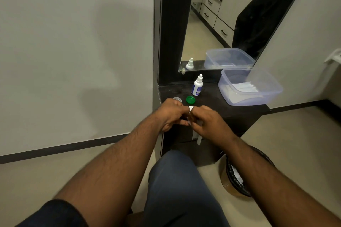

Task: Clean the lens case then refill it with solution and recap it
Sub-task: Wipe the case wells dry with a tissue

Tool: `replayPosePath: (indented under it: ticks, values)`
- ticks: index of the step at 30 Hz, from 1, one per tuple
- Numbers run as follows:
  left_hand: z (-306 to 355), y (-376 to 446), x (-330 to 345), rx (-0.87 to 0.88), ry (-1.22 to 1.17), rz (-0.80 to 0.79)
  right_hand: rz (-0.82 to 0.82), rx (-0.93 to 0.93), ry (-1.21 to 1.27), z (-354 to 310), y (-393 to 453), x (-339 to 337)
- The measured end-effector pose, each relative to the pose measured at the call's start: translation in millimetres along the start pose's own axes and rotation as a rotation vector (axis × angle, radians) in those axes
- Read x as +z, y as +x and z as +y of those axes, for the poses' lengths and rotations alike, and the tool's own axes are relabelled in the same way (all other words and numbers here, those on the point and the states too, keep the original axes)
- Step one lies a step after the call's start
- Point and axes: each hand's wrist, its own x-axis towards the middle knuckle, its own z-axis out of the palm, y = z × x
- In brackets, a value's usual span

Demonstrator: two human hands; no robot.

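white tissue in right hand (204, 123) wipes lens case pinched in left hand (170, 114), so cleaning step; next likely needs solution bottle (197, 86) from desk (212, 97).

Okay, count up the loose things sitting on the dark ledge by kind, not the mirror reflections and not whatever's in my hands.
Caps: 2, green cap and clear cap
Solution bottle: 1
Clear plastic tub: 1
Total: 4

Bare forearms; dark short sleeve (60, 212), seemingly navy trousers (177, 190).
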Motion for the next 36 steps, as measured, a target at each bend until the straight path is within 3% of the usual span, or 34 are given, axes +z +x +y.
replayPosePath:
  ticks: [6,14,36]
  values:
    - [-1,1,1,0.01,0.022,0.01,0.233,0.274,0.313,3,-4,5]
    - [-2,2,3,0.019,0.016,0.024,0.368,0.396,0.453,2,-14,16]
    - [-4,9,2,0.02,0.063,0.049,0.352,0.602,0.701,7,-9,14]
